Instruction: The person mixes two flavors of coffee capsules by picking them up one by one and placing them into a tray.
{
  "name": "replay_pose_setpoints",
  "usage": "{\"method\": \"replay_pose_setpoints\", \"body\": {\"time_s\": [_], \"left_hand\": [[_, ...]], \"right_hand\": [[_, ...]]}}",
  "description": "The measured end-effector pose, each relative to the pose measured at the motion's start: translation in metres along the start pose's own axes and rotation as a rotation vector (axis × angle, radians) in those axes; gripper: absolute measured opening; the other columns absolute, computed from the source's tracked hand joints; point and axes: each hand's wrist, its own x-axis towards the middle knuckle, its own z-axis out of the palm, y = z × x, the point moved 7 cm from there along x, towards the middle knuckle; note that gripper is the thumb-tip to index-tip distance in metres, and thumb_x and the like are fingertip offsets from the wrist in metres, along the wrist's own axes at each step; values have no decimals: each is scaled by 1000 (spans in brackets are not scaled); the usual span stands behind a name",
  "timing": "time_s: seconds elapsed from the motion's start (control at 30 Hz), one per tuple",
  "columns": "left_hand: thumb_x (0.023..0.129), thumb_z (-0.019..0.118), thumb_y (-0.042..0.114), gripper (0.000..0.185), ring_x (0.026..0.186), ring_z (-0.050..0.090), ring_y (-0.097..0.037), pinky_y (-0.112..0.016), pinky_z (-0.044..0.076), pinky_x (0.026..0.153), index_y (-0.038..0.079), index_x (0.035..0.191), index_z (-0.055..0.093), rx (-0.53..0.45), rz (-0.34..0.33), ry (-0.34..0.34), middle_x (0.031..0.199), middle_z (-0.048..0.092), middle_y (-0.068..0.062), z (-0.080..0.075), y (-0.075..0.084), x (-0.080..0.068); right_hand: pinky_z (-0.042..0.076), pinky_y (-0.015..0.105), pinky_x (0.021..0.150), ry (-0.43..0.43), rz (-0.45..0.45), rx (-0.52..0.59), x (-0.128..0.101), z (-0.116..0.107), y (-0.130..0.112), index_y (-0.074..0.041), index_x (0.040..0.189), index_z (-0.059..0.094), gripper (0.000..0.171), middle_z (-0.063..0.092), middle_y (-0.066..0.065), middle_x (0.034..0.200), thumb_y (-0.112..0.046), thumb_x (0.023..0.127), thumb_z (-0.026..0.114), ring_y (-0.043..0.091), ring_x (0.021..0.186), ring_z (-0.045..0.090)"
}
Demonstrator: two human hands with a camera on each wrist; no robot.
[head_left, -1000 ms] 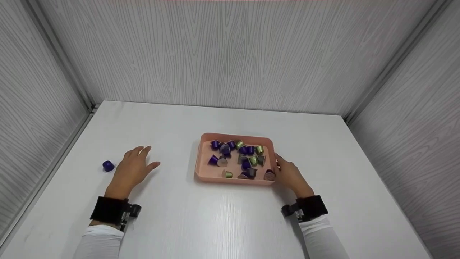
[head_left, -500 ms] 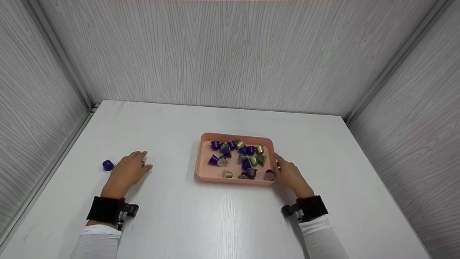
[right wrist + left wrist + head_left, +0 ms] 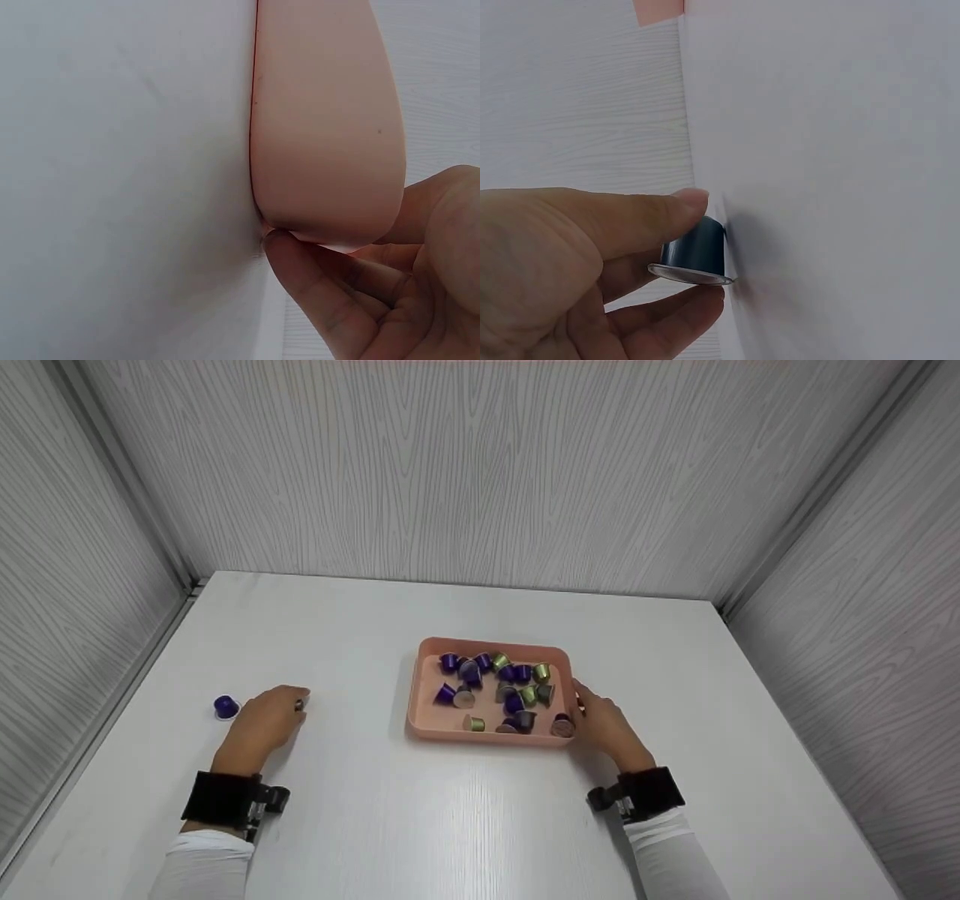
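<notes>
A white bench (image 3: pixel 465 810) with a faint wood grain runs back to grey wood-patterned walls (image 3: pixel 480 472) closing it in on three sides. Near its left edge a single blue capsule (image 3: pixel 225 706) sits upright on the bench, well apart from everything else.

No legible text, label, brand, number or sign is showing in any view. The capsules (image 3: pixel 501 690) in the pink tray (image 3: pixel 427 720) are presenting plain coloured bodies, with any markings too small to read.
</notes>
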Motion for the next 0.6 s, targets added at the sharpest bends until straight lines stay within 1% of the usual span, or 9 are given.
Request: {"method": "replay_pose_setpoints", "body": {"time_s": [0.17,0.27,0.47,0.6], "left_hand": [[95,53,-1,34,118,49,-51,-58,41,98,-13,126,55,4,4,2,126,54,-34,0,-1,0],[95,53,-1,32,115,51,-51,-59,42,96,-14,124,57,16,9,5,123,56,-35,-1,-2,1],[93,55,-1,31,111,54,-51,-58,45,91,-14,122,59,24,10,15,118,58,-34,-4,-2,2],[94,56,1,31,110,55,-50,-59,46,89,-12,121,60,28,13,32,119,59,-33,-6,3,3]], "right_hand": [[45,35,62,-28,47,11,0,2,2,-1,149,38,53,67,16,109,-15,100,50,18,67,53],[45,35,62,-36,56,12,0,2,2,-2,149,37,53,67,16,109,-16,100,50,18,67,53],[46,37,64,-9,4,-9,0,0,0,2,147,40,51,69,14,102,-14,100,50,18,69,55],[44,36,61,-11,-1,-17,0,1,1,2,147,39,51,67,11,91,-15,100,49,17,64,52]]}}
